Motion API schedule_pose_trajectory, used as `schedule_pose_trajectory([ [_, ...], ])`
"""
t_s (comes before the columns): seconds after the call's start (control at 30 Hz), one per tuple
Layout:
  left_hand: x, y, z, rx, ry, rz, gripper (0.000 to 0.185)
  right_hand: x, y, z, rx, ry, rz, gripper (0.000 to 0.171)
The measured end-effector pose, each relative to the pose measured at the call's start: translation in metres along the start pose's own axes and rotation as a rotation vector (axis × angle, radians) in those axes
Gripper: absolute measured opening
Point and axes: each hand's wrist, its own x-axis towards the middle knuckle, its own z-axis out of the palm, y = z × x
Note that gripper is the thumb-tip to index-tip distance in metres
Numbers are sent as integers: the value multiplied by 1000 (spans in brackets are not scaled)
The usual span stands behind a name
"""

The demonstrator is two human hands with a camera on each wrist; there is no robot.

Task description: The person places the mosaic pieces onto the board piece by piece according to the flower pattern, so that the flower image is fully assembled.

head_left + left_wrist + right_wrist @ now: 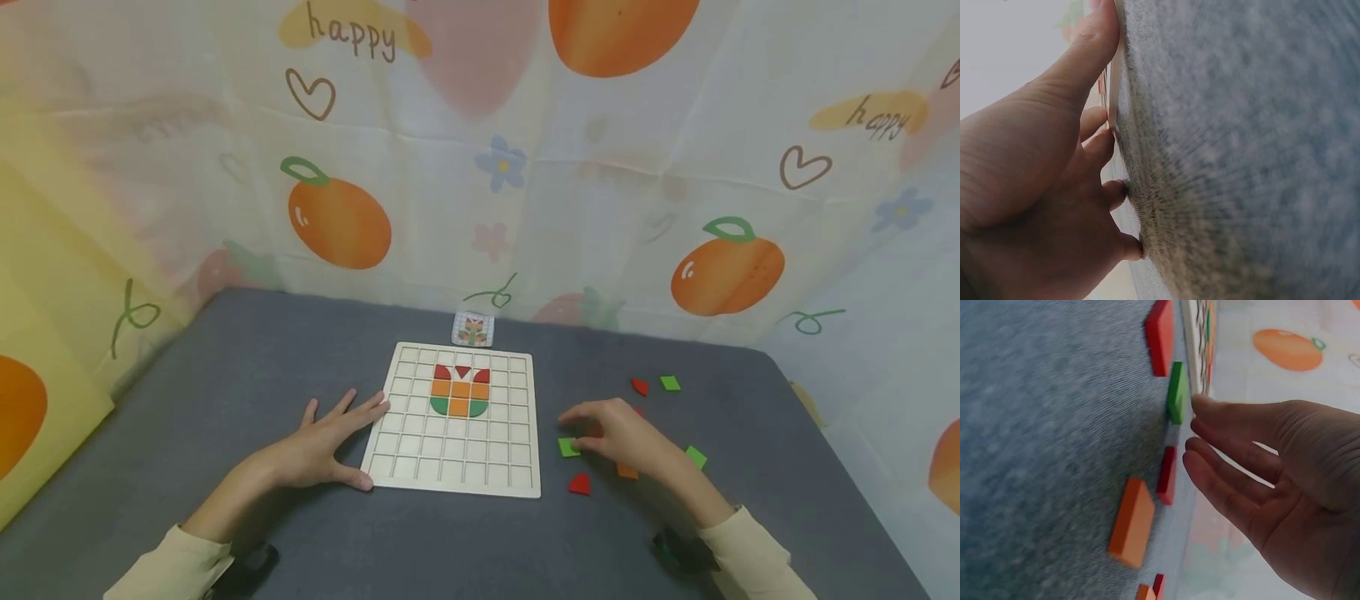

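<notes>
My left hand (318,446) is spread at the left side of a white gridded board (412,471), thumb and fingertips touching its edge. In the left wrist view the thumb (1088,47) lies along the board's rim. Red, orange and dark green tiles (460,390) form a tulip shape in the board's upper middle. To the right of the board, my right hand (622,433) hovers low over a light green tile (567,447), thumb tip right at it. In the right wrist view the fingers are loosely bent beside that green tile (1176,394), nothing between them.
Around the right hand lie a red quarter-round tile (580,484), an orange tile (627,472), another red tile (640,386) and two more light green tiles (670,383). A small pattern card (473,329) sits behind the board. A printed curtain (525,217) hangs behind the grey table (300,358).
</notes>
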Motion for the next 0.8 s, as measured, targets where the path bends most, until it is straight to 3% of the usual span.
schedule_pose_trajectory([
  [0.2,0,-1,-1,5,-7,-6,108,-1,1,4,51,-43,-39,35],
  [0.8,-1,3,-2,12,-4,4,108,11,-14,-1,36,28,-44,32],
])
